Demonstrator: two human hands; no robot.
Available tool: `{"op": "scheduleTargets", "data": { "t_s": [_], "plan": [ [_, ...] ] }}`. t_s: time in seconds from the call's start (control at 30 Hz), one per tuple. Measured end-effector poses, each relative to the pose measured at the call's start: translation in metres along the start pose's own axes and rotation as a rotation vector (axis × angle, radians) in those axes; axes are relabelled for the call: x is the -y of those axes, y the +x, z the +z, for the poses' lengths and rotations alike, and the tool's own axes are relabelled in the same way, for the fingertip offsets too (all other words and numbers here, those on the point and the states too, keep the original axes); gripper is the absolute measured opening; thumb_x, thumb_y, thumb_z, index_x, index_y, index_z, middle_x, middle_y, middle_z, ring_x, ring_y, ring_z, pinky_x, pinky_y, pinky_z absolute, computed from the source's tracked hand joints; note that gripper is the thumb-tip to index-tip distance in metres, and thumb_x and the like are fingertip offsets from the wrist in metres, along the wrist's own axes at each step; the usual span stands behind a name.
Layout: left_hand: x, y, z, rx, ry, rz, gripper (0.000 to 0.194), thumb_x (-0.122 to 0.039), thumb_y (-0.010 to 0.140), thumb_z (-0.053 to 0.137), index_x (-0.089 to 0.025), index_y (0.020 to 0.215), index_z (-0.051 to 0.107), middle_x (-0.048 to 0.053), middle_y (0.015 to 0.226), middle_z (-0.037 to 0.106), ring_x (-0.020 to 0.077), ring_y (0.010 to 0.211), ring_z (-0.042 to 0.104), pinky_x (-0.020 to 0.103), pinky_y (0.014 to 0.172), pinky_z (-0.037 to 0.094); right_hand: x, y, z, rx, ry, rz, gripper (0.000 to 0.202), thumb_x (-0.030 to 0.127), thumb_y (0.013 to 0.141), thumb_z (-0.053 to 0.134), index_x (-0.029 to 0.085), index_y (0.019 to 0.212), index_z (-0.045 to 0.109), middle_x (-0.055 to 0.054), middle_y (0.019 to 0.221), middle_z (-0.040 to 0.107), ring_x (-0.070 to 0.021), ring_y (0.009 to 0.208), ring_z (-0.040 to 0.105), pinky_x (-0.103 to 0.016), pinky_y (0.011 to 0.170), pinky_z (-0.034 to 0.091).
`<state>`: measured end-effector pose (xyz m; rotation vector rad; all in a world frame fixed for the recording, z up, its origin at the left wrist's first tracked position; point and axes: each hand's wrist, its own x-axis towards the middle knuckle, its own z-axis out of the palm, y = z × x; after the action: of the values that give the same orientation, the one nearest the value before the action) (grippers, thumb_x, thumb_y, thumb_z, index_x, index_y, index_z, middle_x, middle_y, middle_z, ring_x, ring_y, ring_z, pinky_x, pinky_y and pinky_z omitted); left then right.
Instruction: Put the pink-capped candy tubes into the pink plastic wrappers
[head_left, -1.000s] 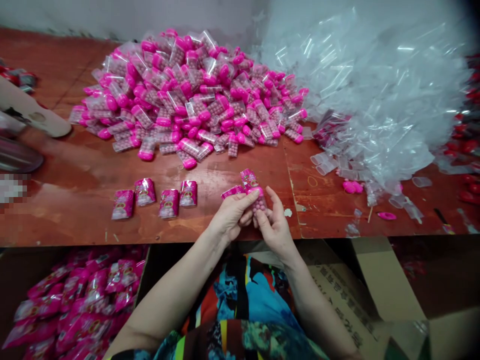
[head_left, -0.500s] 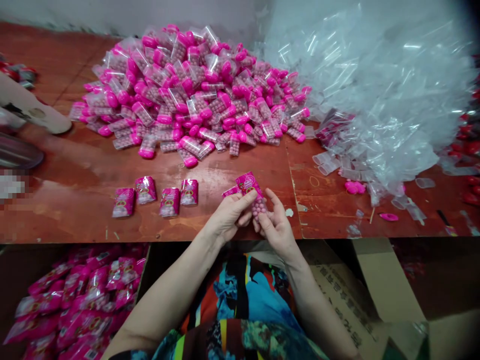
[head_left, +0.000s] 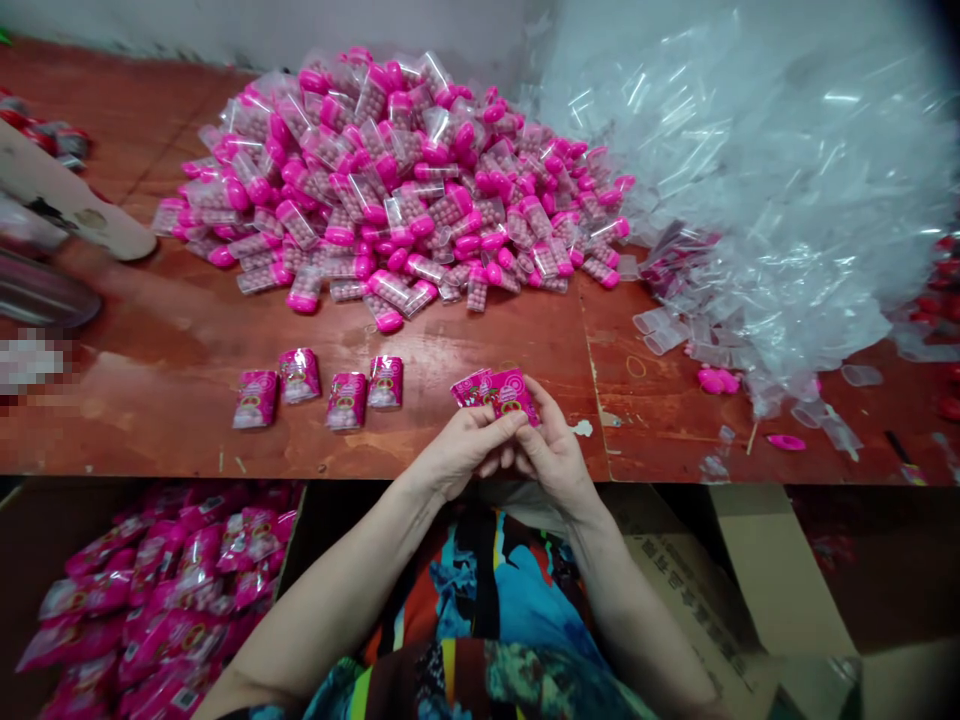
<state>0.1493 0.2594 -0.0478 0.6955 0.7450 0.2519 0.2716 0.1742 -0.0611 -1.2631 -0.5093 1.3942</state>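
Note:
In front of me, both hands meet over a small candy tube in a pink printed sleeve [head_left: 513,390]. My left hand [head_left: 474,438] pinches its near left side with the thumb on top. My right hand [head_left: 555,452] is wrapped round the right side, thumb at the lower end. Its candy balls are hidden from view now. Just left of it, more flat pink sleeves [head_left: 471,388] show above my left fingers; I cannot tell whether they lie on the table or are held. Several sleeved candy tubes [head_left: 346,402] stand or lie further left.
A big heap of clear candy tubes with pink caps [head_left: 390,200] fills the back of the red-brown table [head_left: 450,335]. Clear plastic bags [head_left: 750,180] pile up at right, with loose empty tubes [head_left: 660,330]. Below left, a box holds pink bagged packs [head_left: 165,600]; an open carton [head_left: 780,570] stands below right.
The pink sleeve now covers the candy balls that showed below it before. My right fingers have closed in round the sleeve. The whole view has shifted slightly.

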Motion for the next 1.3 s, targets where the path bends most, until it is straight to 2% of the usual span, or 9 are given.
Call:
{"op": "scheduleTargets", "data": {
  "t_s": [0.2, 0.33, 0.43, 0.53, 0.63, 0.93, 1.1, 1.2, 1.3],
  "plan": [
    [-0.003, -0.015, -0.024, -0.03, -0.045, -0.008, 0.055, -0.064, 0.078, 0.084, -0.011, 0.075, 0.07, 0.002, 0.057, 0.063, 0.0026, 0.038, 0.038, 0.019, 0.041, 0.024, -0.002, 0.01, 0.001, 0.008, -0.218, -0.013, 0.073, 0.06, 0.095, 0.066, 0.029, 0.157, 0.044, 0.007, 0.059, 0.055, -0.0149, 0.045, 0.041, -0.029, 0.046, 0.035],
    [-0.023, -0.029, -0.052, -0.362, -0.048, 0.065, 0.062, -0.072, 0.094, 0.06, -0.012, 0.1, 0.072, 0.006, 0.068, 0.073, 0.0027, 0.031, 0.031, 0.02, 0.036, 0.015, 0.001, 0.018, -0.01, -0.201, -0.688, -0.307, 0.046, 0.05, 0.106, 0.051, 0.028, 0.144, 0.062, -0.003, 0.079, 0.066, -0.024, 0.074, 0.062, -0.04, 0.073, 0.053],
    [-0.031, -0.035, -0.063, -0.507, 0.015, 0.01, 0.078, -0.076, 0.101, 0.035, -0.008, 0.091, 0.072, 0.015, 0.071, 0.076, 0.0058, 0.027, 0.036, 0.022, 0.032, 0.011, -0.003, 0.025, -0.011, -0.167, -1.043, -0.456, 0.04, 0.044, 0.109, 0.045, 0.026, 0.13, 0.074, -0.011, 0.102, 0.067, -0.0295, 0.099, 0.064, -0.046, 0.09, 0.053],
    [-0.024, -0.035, -0.058, -0.454, 0.072, -0.038, 0.074, -0.068, 0.103, 0.038, -0.008, 0.075, 0.069, 0.014, 0.06, 0.071, 0.0066, 0.026, 0.037, 0.021, 0.032, 0.014, -0.015, 0.03, -0.003, -0.182, -1.348, -0.47, 0.038, 0.041, 0.109, 0.049, 0.026, 0.129, 0.077, -0.013, 0.102, 0.063, -0.0313, 0.097, 0.059, -0.049, 0.088, 0.051],
    [-0.012, -0.033, -0.045, -0.354, 0.107, -0.008, 0.054, -0.056, 0.1, 0.054, -0.009, 0.077, 0.07, 0.011, 0.059, 0.071, 0.0054, 0.027, 0.038, 0.02, 0.033, 0.015, -0.024, 0.032, 0.003, -0.271, -1.459, -0.474, 0.033, 0.037, 0.108, 0.053, 0.027, 0.125, 0.08, -0.012, 0.1, 0.061, -0.0306, 0.093, 0.056, -0.048, 0.084, 0.049],
    [-0.007, -0.007, -0.02, -0.418, 0.162, 0.236, 0.032, -0.045, 0.08, 0.08, -0.014, 0.084, 0.073, -0.002, 0.054, 0.061, 0.0046, 0.034, 0.034, 0.021, 0.037, 0.017, -0.018, 0.024, 0.003, -0.342, -1.171, -0.627, 0.029, 0.037, 0.107, 0.055, 0.03, 0.118, 0.081, -0.011, 0.109, 0.067, -0.0302, 0.101, 0.061, -0.052, 0.097, 0.045],
    [-0.01, 0.001, -0.011, -0.416, 0.1, 0.245, 0.035, -0.048, 0.075, 0.083, -0.014, 0.076, 0.073, -0.008, 0.044, 0.042, 0.0046, 0.039, 0.027, 0.023, 0.041, 0.014, -0.013, 0.028, 0.003, -0.3, -0.692, -0.494, 0.038, 0.039, 0.098, 0.069, 0.026, 0.134, 0.067, -0.01, 0.123, 0.069, -0.0269, 0.114, 0.064, -0.046, 0.104, 0.049],
    [-0.009, 0.004, -0.013, -0.412, 0.107, 0.224, 0.035, -0.047, 0.071, 0.085, -0.014, 0.071, 0.072, -0.008, 0.044, 0.041, 0.0053, 0.04, 0.027, 0.024, 0.042, 0.016, -0.012, 0.034, 0.003, -0.308, -0.4, -0.391, 0.038, 0.039, 0.093, 0.073, 0.023, 0.125, 0.063, -0.005, 0.108, 0.071, -0.0207, 0.097, 0.067, -0.035, 0.088, 0.055],
    [-0.004, 0.011, -0.02, -0.469, 0.198, 0.222, 0.034, -0.042, 0.074, 0.083, -0.015, 0.06, 0.067, -0.005, 0.045, 0.046, 0.007, 0.042, 0.033, 0.024, 0.045, 0.024, -0.009, 0.037, -0.001, -0.28, -0.4, -0.327, 0.037, 0.04, 0.096, 0.068, 0.024, 0.128, 0.059, 0.002, 0.083, 0.068, -0.0179, 0.077, 0.065, -0.031, 0.075, 0.054]
  ]
}}
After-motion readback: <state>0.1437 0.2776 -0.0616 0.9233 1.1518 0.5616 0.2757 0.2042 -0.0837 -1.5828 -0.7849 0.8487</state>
